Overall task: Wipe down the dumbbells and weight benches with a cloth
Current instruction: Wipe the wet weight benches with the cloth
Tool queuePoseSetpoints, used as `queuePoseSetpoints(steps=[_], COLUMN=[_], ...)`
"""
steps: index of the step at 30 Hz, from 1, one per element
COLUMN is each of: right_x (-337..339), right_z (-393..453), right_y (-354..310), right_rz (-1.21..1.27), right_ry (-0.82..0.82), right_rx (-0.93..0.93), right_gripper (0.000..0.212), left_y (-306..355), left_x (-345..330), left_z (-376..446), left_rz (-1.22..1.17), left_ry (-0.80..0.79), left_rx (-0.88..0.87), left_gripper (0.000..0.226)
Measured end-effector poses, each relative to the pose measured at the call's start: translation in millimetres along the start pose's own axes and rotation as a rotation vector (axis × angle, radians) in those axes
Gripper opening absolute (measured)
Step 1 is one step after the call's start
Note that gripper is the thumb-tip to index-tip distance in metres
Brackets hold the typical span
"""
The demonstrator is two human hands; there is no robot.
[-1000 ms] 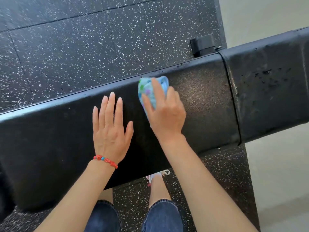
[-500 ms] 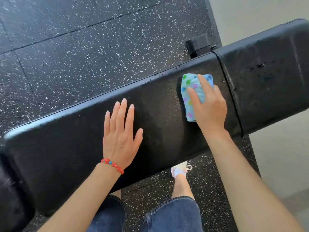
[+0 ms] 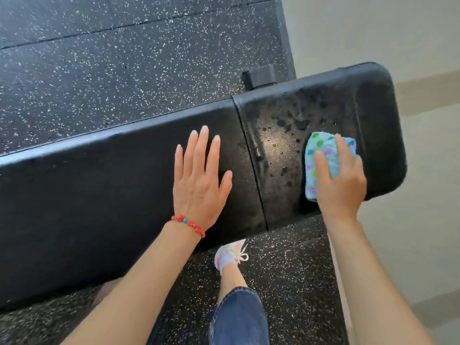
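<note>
On the short end pad of the black weight bench (image 3: 323, 108), right hand (image 3: 342, 185) presses a folded blue cloth (image 3: 321, 155) with coloured spots flat to the vinyl; grip is curled over the cloth, thumb along its left edge. Cloth sits near the pad's right end, right of the seam between the two pads. Dark wet blotches cover the pad left of and above the cloth. Left hand (image 3: 199, 180) lies flat on the long pad just left of the seam, fingers straight, holding nothing, red bead bracelet (image 3: 188, 224) on the wrist. Speckled rubber floor (image 3: 124, 58) below; one pale sneaker (image 3: 230, 253) under the bench's near edge.
</note>
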State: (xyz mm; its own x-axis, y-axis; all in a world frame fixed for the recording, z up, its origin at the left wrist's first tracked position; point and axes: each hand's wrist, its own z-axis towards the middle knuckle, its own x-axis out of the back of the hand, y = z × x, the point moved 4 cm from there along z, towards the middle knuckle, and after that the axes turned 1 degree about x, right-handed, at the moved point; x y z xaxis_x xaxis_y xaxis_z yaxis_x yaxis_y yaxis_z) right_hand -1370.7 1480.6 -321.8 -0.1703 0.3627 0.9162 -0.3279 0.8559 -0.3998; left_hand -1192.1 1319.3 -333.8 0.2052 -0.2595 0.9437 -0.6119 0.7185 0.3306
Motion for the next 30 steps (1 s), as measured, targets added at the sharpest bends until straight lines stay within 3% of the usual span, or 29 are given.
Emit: queuePoseSetpoints(steps=[5,10,14,17,20,22,27,30], right_x=[-10,-39,-37,-22,-17,-23,-45,-37], right_z=[1,-4,11,50,70,59,21,56], right_y=[-9,-62,-60,-32,-26,-41,-86,-68], right_rz=[-0.078,-0.094,-0.137,-0.188,-0.162,-0.143,-0.141,-0.239], right_ry=[0.077,0.066,0.063,0.168,0.17,0.171,0.016,0.118], right_rx=[0.101,0.478,0.659,0.512,0.267,0.211,0.566,0.574], right_gripper=[0.045,0.034,0.035,0.033,0.035,0.036,0.035,0.034], left_y=[12,9,7,8,8,9,8,8], left_x=[-24,-25,-25,-24,-25,-25,-25,-26], left_z=[13,12,13,13,12,12,13,13], left_rz=[0.122,0.141,0.137,0.13,0.137,0.133,0.143,0.134], left_ry=[-0.031,-0.001,0.015,0.028,0.036,0.034,0.03,0.026], left_rx=[0.066,0.05,0.044,0.045,0.044,0.044,0.041,0.044], left_gripper=[0.056,0.057,0.056,0.056,0.055,0.055,0.056,0.056])
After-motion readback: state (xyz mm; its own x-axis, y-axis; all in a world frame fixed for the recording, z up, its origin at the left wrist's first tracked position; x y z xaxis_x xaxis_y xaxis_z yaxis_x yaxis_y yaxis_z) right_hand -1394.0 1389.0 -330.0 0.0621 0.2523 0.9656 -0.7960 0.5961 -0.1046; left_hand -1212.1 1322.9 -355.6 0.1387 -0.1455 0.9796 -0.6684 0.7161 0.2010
